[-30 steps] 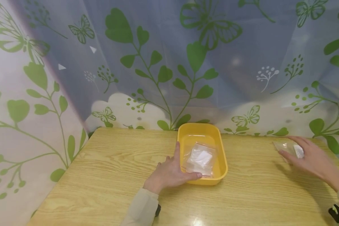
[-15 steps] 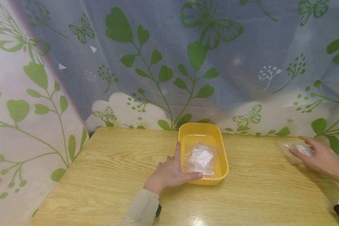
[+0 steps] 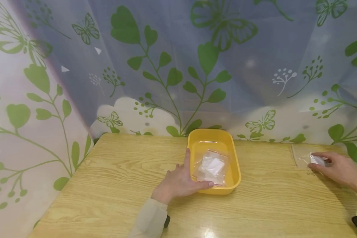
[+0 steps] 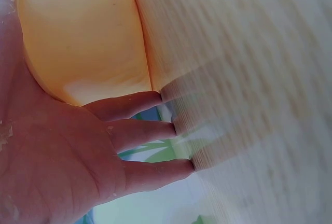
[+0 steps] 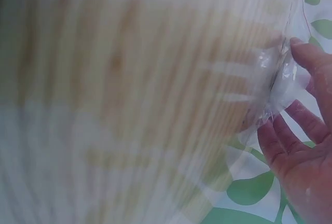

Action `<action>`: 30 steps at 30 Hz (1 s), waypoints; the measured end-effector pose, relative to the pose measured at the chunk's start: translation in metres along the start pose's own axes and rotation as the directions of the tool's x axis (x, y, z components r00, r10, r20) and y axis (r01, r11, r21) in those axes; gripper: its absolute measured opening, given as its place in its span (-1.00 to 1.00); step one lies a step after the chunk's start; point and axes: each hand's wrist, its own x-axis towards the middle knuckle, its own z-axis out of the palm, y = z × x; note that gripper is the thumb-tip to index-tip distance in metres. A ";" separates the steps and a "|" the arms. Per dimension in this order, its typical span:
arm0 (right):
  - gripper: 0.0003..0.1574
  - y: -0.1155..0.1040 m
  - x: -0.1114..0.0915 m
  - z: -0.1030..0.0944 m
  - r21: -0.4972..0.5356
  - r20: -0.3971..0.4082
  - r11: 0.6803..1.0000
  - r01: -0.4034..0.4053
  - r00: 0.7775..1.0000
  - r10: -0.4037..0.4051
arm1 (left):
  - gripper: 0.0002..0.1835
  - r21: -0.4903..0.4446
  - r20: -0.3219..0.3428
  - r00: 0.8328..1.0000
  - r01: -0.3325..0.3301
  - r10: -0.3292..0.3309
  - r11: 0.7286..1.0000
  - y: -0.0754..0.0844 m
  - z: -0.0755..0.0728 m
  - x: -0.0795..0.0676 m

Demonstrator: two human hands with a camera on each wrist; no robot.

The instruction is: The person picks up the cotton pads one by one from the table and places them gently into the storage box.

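Note:
A yellow plastic tray [image 3: 237, 165] stands at the middle back of the table, with clear zip bags [image 3: 214, 168] holding something white lying inside. My left hand [image 3: 178, 183] rests against its near left corner, thumb over the front rim. In the left wrist view, three straight fingers [image 4: 145, 130] reach down to the tabletop beside the tray's outer wall [image 4: 88, 32]. Far to the right, my right hand [image 3: 342, 168] holds another clear zip bag [image 3: 300, 159] by its white contents, low at the table. Thumb and fingers lie on opposite sides of this bag in the right wrist view.
The wood-grain table [image 3: 113, 178] extends to either side of the tray. A patterned curtain [image 3: 166, 109] with green leaves and butterflies hangs right behind its back edge, and another curtain [image 3: 41, 132] runs along the left.
My right hand has shifted slightly right and lowered, and its bag now lies flatter at the table, with the fingers closer around the white part. The left hand and tray hold still.

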 end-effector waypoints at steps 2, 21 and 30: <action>-0.22 -0.001 0.000 0.001 -0.002 -0.018 1.000 0.014 1.000 -0.014 | 0.47 0.000 0.000 1.000 -0.001 0.001 1.000 0.000 0.000 0.000; -0.50 -0.015 0.000 0.005 0.065 -0.083 0.996 0.060 0.995 -0.055 | 0.46 -0.007 0.002 1.000 0.009 -0.009 1.000 0.001 0.000 -0.002; -0.62 -0.021 0.002 0.008 0.046 -0.101 0.992 0.114 0.989 -0.109 | 0.45 -0.002 0.000 1.000 0.012 -0.012 1.000 0.002 -0.001 -0.003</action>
